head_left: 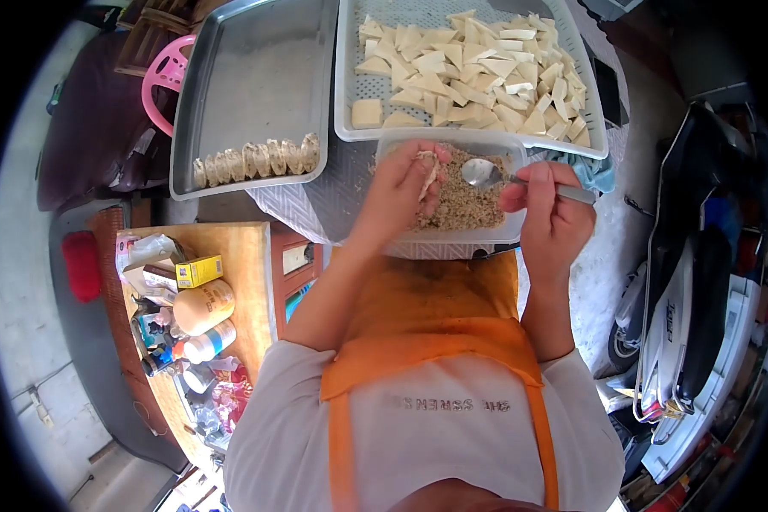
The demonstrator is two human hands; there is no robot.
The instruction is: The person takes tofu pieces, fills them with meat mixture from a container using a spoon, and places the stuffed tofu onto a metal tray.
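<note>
My left hand (394,189) is closed around a tofu piece (428,177) with crumbly filling on it, over the left side of a clear plastic container (514,224). Brownish minced filling (474,206) lies in that container. In my right hand (551,212) is a metal spoon (483,174), gripped by its handle, its bowl above the filling. Pale tofu wedges (461,72) are heaped in a white perforated tray (344,85) just beyond. Several filled tofu pieces (256,160) stand in a row along the near edge of a metal tray (256,68) to the left.
A pink plastic handle (158,81) sticks out beside the metal tray. At the lower left, a wooden cabinet top (252,256) bears a yellow box (199,270), jars and packets. A parked scooter (683,307) stands on the right. A patterned cloth (290,209) covers the worktable.
</note>
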